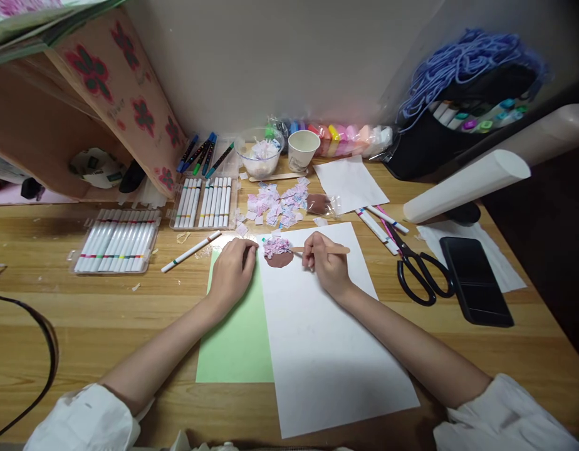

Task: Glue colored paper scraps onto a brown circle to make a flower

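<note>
Between my hands a flat brown clay shape [280, 259] sits on the white paper [334, 351]. Crumpled pink and lilac paper bits [276, 246] cover its upper part. My right hand [328, 263] is closed on a wooden craft stick [336, 250], whose left tip reaches the edge of the brown shape. On the left, my left hand [232, 268] lies flat over the green paper [233, 351], its fingers stretched toward the white sheet and holding nothing. Torn paper pieces [276, 203] are scattered just behind the brown shape, beside a plastic packet of brown clay [319, 204].
Marker boxes [115, 241] and a loose marker [190, 251] lie left. At the back stand a clear bowl [261, 164] and a paper cup [302, 150]. Black scissors [418, 272], a phone [476, 280] and a white paper roll [465, 186] are to the right.
</note>
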Demonstrator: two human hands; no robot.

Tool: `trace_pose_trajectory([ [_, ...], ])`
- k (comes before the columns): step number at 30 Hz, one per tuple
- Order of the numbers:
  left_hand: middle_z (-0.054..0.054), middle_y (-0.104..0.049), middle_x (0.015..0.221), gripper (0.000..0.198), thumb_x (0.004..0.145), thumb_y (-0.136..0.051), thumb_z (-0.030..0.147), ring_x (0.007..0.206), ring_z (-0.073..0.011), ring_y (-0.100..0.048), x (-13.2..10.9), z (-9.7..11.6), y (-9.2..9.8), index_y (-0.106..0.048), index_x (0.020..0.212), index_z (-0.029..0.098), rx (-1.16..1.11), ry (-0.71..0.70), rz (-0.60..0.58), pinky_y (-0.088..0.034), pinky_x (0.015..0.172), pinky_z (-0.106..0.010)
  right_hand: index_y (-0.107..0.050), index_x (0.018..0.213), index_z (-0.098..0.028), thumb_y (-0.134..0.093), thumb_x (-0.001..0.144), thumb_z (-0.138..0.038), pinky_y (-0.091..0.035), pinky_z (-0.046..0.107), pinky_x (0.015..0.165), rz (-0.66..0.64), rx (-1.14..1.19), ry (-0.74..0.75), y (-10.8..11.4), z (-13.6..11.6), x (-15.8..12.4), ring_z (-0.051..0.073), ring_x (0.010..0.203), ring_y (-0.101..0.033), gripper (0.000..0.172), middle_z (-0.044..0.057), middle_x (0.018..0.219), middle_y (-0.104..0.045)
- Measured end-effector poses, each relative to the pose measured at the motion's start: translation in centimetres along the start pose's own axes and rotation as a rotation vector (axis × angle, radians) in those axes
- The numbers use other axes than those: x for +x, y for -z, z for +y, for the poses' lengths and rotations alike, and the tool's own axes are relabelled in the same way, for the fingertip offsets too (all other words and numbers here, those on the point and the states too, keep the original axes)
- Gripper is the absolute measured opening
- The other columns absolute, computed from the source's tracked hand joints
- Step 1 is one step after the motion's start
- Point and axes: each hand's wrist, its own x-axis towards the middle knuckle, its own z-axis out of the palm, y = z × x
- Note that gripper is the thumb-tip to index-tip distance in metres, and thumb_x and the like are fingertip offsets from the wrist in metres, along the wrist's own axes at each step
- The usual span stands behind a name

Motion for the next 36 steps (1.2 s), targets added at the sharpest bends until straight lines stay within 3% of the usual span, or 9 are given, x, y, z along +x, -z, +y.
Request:
trace_pose_trajectory([
  [7, -0.004, -0.060, 0.088, 0.013, 0.091, -0.042, 0.023, 0.086, -0.0180, -0.055, 0.0, 0.4, 0.2, -0.054, 0.092, 0.019, -0.013, -0.017, 0.016, -0.042, 0.074, -0.031, -0.047, 0.059, -0.020, -0.033, 0.094, -0.052, -0.037, 0.022, 0.044, 0.031, -0.073, -0.026, -0.8, -1.1, 1.7, 0.010, 0.041, -0.048, 0.049, -0.004, 0.039, -0.044],
  [13, -0.004, -0.059, 0.089, 0.010, 0.088, -0.049, 0.027, 0.085, -0.0174, -0.054, 0.8, 1.1, 0.2, -0.053, 0.094, 0.020, -0.012, -0.062, 0.025, -0.042, 0.074, -0.029, -0.045, 0.060, -0.020, -0.032, 0.096, -0.046, -0.039, 0.024, 0.049, 0.012, -0.086, 0.136, -0.9, -0.9, 0.9, 0.010, 0.042, -0.047, 0.046, -0.004, 0.046, -0.045],
  [20, -0.002, -0.057, 0.081, 0.013, 0.087, -0.051, 0.031, 0.079, -0.0173, -0.053, 1.9, 2.6, 0.3, -0.057, 0.085, 0.020, 0.115, -0.056, 0.056, -0.038, 0.068, -0.029, -0.048, 0.060, -0.020, -0.031, 0.097, -0.042, -0.036, 0.024, 0.047, 0.136, -0.013, 0.227, 0.3, -0.5, -0.8, 0.010, 0.045, -0.045, 0.046, -0.003, 0.049, -0.049],
  [28, -0.001, -0.057, 0.077, 0.014, 0.087, -0.049, 0.028, 0.077, -0.0171, -0.052, 2.4, 3.0, 0.5, -0.058, 0.080, 0.020, 0.156, -0.062, 0.033, -0.036, 0.066, -0.030, -0.049, 0.058, -0.020, -0.032, 0.095, -0.047, -0.034, 0.025, 0.044, 0.210, 0.140, 0.174, 0.6, 0.2, -1.4, 0.011, 0.042, -0.042, 0.049, -0.003, 0.046, -0.049],
  [36, -0.002, -0.058, 0.076, 0.014, 0.085, -0.052, 0.029, 0.078, -0.0188, -0.052, 2.6, 3.1, 0.3, -0.059, 0.077, 0.021, 0.186, -0.078, -0.001, -0.035, 0.065, -0.030, -0.049, 0.059, -0.020, -0.031, 0.094, -0.050, -0.033, 0.025, 0.043, 0.129, 0.183, 0.090, 0.8, 0.7, -2.5, 0.011, 0.041, -0.041, 0.049, -0.002, 0.045, -0.049],
])
